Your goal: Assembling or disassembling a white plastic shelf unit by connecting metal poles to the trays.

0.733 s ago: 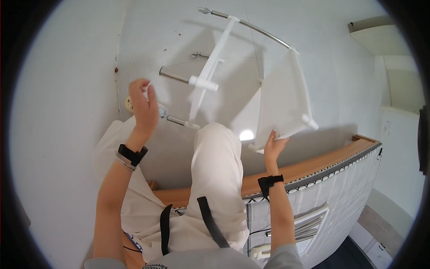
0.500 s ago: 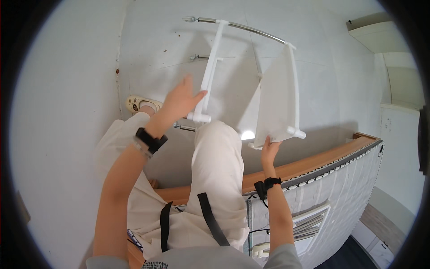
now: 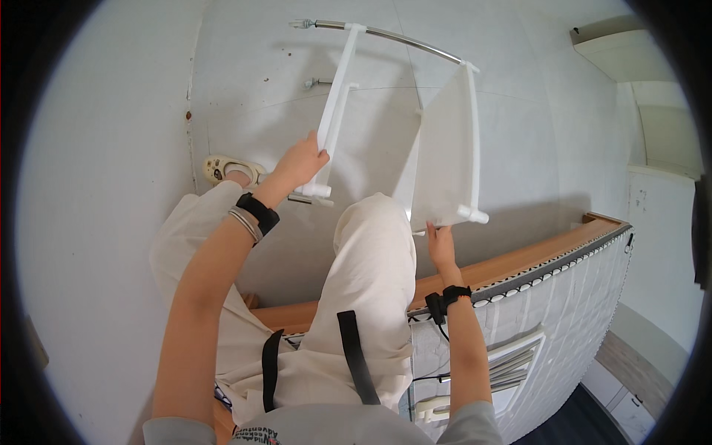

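Observation:
A partly assembled shelf rack with white plastic tiers and metal tubes lies on its side before me. My left hand (image 3: 302, 162) is closed around the white frame (image 3: 337, 93) of its left tier. My right hand (image 3: 443, 247) pinches the near edge of the right tier's white panel (image 3: 443, 152). Along the far side, a long metal tube (image 3: 411, 41) joins both tiers and ends in a caster (image 3: 301, 24) at the left. White sockets (image 3: 473, 214) stick out at the near corners. A short metal piece (image 3: 300, 199) shows below the left tier, partly hidden by my wrist.
My bent knee (image 3: 374, 222) is between the tiers. At right, a wood-edged bed (image 3: 519, 276) carries a white frame with several metal tubes (image 3: 515, 368). A wall (image 3: 104, 185) rises at left; pale cabinets (image 3: 630, 67) stand far right.
My left hand, stretched out beside the left tier before, has closed on its frame. The rack has shifted slightly left and away, and my right hand has moved a little left with it.

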Available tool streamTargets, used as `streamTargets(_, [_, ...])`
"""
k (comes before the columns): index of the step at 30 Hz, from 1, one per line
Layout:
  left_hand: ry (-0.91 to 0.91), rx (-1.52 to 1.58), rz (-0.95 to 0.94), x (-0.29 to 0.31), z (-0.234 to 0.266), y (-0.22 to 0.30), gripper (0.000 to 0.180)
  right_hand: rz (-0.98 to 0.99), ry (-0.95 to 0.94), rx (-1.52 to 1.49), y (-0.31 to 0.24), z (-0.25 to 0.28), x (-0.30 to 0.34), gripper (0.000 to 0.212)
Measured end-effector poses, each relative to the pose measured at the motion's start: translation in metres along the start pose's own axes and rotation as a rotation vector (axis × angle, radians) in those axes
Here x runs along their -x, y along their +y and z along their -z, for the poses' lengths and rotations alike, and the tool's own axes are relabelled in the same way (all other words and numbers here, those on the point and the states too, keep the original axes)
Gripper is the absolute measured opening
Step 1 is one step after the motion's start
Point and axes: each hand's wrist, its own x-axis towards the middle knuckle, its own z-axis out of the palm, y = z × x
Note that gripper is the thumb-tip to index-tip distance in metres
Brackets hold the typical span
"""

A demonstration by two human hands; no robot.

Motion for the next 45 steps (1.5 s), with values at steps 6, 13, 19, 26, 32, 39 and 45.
streamTargets(6, [0.132,-0.011,-0.182,0.013,-0.047,-0.063,0.030,-0.113,-0.478,0.319,0.113,-0.005,0.013,0.023])
streamTargets(13, [-0.045,-0.053,0.084,0.032,-0.044,-0.066,0.033,-0.245,-0.485,0.381,0.108,0.024,-0.013,0.022])
streamTargets(19, [0.008,-0.095,-0.024,-0.005,-0.021,-0.057,0.035,-0.270,-0.210,0.106,0.053,0.045,-0.097,0.038])
streamTargets(26, [0.035,-0.025,-0.072,-0.086,0.008,-0.056,0.047,-0.251,-0.049,0.077,-0.052,0.022,-0.166,0.048])
streamTargets(32, [-0.069,0.062,0.023,-0.136,0.025,-0.015,0.049,-0.344,0.044,0.100,-0.052,0.017,-0.212,0.046])
streamTargets(39, [-0.018,0.042,0.045,-0.156,0.022,-0.012,0.039,-0.415,-0.023,0.023,-0.049,0.016,-0.229,0.049])
streamTargets(45, [-0.040,0.049,0.065,-0.156,0.023,-0.010,0.037,-0.375,-0.078,-0.400,-0.031,0.017,-0.225,0.041])
